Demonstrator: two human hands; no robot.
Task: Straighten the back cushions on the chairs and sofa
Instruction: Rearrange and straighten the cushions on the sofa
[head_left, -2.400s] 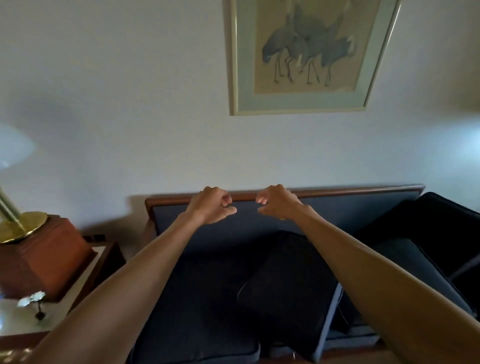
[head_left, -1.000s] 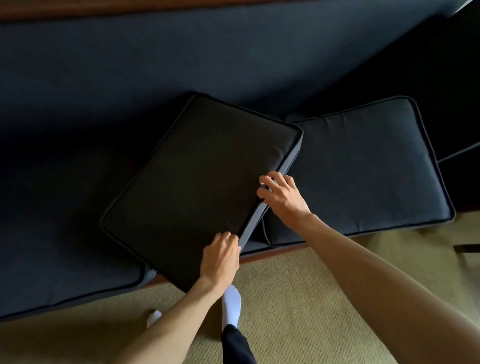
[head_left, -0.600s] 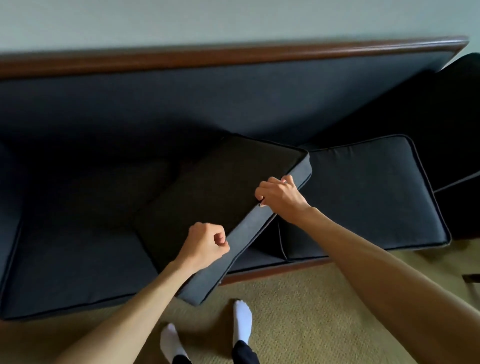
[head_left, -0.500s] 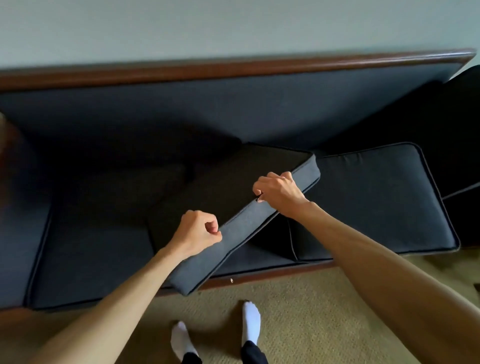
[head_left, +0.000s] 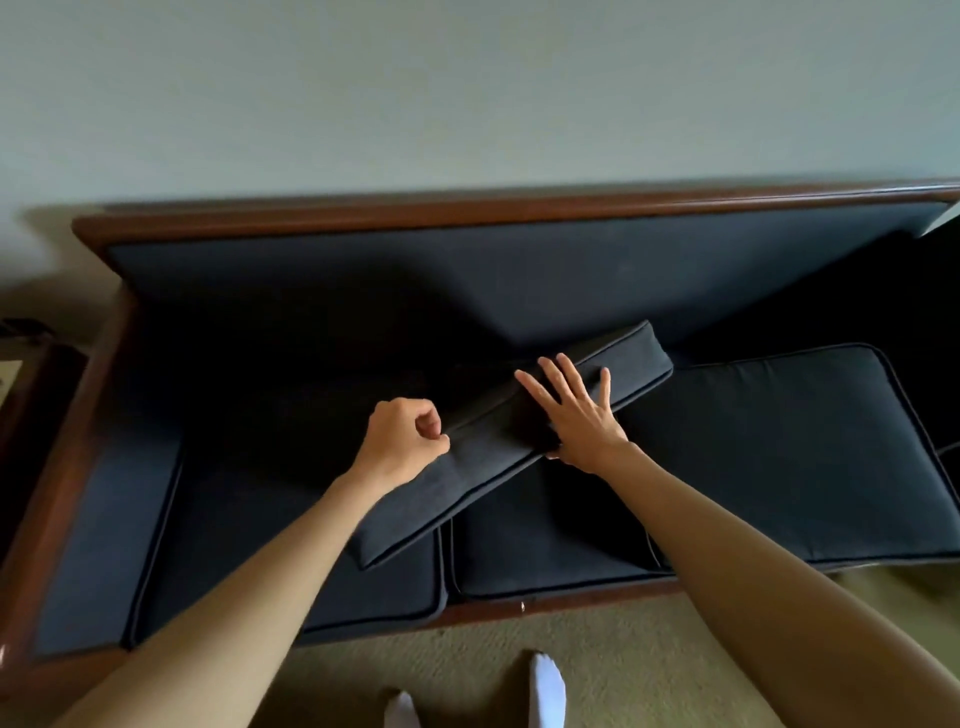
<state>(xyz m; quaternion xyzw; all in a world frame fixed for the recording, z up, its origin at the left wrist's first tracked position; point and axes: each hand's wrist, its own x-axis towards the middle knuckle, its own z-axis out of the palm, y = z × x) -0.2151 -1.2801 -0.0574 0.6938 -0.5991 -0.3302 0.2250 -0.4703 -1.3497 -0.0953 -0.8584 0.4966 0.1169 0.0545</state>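
A dark back cushion (head_left: 631, 364) is tipped up on edge, lying diagonally over the sofa's seat with its near side panel facing me. My left hand (head_left: 402, 439) is shut on the piped upper edge near the cushion's lower left end. My right hand (head_left: 576, 413) lies flat with fingers spread against the cushion's side panel, thumb tucked under it. The dark sofa (head_left: 363, 291) with its brown wooden top rail (head_left: 467, 210) stands against the wall. Its padded back panel is bare behind the cushion.
Dark seat cushions cover the sofa: a left one (head_left: 260, 530), a middle one (head_left: 545, 540), a right one (head_left: 769, 447). A wooden side table (head_left: 31, 395) is at the left edge. Another dark cushion (head_left: 924, 312) lies at the far right. My socked feet (head_left: 545, 693) stand on beige carpet.
The cushion has been raised from flat on the seat to standing on edge, nearer the sofa back. My right hand has opened from a grip to a flat palm.
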